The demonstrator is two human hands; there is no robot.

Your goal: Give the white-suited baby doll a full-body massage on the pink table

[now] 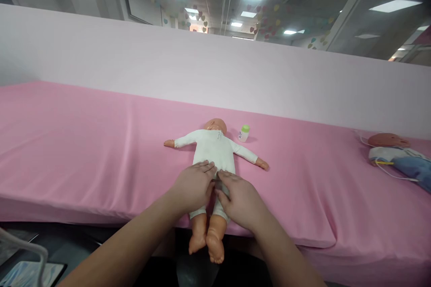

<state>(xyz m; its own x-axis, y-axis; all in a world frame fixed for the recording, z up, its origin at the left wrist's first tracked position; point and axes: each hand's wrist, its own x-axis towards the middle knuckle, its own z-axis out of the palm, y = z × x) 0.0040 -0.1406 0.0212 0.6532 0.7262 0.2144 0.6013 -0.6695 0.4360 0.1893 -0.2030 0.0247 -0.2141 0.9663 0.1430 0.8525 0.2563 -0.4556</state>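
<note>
A baby doll [214,150] in a white long-sleeved suit lies on its back on the pink sheet [84,152], arms spread and head pointing away from me. Its bare feet reach past the front edge of the surface. My left hand [195,184] rests flat on the doll's lower belly, fingers stretched out. Beside it, my right hand [239,197] lies the same way on the other side of the belly, with the fingertips of both hands close together. Just right of the doll's head stands a small clear bottle [244,133] with a green cap.
Far to the right lies a second doll [397,157] in white and blue clothing, with a thin white cord around it. A low white wall [202,71] runs along the back. At the lower left, a grey curved tube [30,246] shows beside a dark chair.
</note>
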